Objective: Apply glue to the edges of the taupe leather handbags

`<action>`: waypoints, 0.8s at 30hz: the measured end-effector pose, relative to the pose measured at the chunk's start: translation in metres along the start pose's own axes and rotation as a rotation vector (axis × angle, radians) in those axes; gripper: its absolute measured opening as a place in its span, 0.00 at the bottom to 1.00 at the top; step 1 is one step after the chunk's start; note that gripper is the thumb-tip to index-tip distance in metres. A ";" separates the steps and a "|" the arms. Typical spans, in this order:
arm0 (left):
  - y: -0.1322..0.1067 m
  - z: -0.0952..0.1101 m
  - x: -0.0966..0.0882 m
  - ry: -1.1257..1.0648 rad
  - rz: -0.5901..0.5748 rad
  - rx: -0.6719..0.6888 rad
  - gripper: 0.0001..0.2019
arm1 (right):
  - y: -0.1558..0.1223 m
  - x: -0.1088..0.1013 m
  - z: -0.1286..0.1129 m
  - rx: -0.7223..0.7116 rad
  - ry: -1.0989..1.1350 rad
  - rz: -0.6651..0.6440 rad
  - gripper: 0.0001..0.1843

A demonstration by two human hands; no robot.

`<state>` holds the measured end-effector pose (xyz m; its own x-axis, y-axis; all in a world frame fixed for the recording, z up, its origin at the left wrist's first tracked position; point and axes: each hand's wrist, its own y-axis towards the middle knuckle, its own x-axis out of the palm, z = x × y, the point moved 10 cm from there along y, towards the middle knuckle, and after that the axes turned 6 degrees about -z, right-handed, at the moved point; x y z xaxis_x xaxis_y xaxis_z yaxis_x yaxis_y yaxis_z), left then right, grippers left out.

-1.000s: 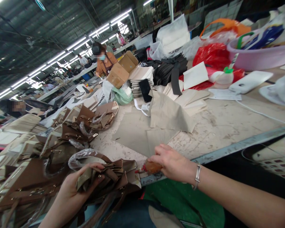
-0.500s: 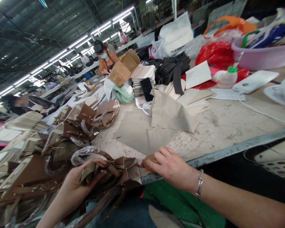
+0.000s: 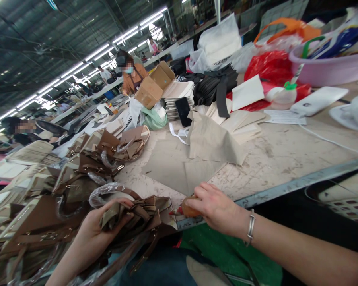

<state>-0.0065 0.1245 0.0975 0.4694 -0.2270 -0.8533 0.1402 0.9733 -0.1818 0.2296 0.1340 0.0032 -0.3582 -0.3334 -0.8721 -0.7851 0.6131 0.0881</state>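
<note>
My left hand [image 3: 97,228] is closed round the bunched olive-brown lining [image 3: 131,216] of a brown handbag [image 3: 164,222] at the table's front edge. Clear plastic wraps the bag's handle [image 3: 119,192]. In my right hand [image 3: 213,206], just right of the bag's pale edge, is a rounded orange-brown object [image 3: 190,207] with a red tip [image 3: 176,211]. Its tip is close to the bag's edge; whether they touch I cannot tell. The fingers partly hide this object, and its kind is unclear.
Several brown handbags [image 3: 35,214] crowd the left. Grey-beige sheets [image 3: 179,163] lie ahead of my hands. A phone [image 3: 183,111] leans on stacked panels [image 3: 174,95]. Farther right are a bottle with a green cap [image 3: 286,95] and a purple basin [image 3: 331,71]. A co-worker [image 3: 133,75] is beyond.
My right hand has drawn slightly to the right, taking the orange-brown object and its red tip back from the bag's edge. My left hand keeps its hold on the lining.
</note>
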 end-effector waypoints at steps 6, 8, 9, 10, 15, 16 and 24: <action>0.002 0.001 0.001 0.022 0.003 0.023 0.15 | 0.003 -0.001 0.006 0.039 0.020 -0.007 0.23; 0.002 0.000 0.003 0.019 -0.007 0.030 0.14 | 0.003 -0.001 0.004 0.021 0.042 -0.027 0.24; 0.002 -0.001 0.003 0.016 -0.010 0.038 0.14 | 0.002 -0.001 0.003 0.012 0.051 -0.038 0.25; 0.002 -0.001 0.003 0.014 -0.011 0.043 0.13 | 0.002 -0.001 0.003 0.006 0.057 -0.045 0.25; 0.002 -0.001 0.002 0.016 -0.011 0.057 0.12 | 0.001 -0.003 0.007 0.023 0.052 -0.045 0.25; 0.002 0.000 0.002 0.010 -0.017 0.054 0.12 | 0.001 -0.002 0.007 0.018 0.057 -0.050 0.25; 0.006 0.007 -0.001 -0.111 0.002 0.011 0.12 | 0.000 -0.009 0.013 0.026 0.169 -0.033 0.28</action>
<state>-0.0001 0.1306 0.1007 0.5630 -0.2277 -0.7944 0.1485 0.9735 -0.1738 0.2394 0.1465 0.0049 -0.4143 -0.4675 -0.7809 -0.7850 0.6178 0.0466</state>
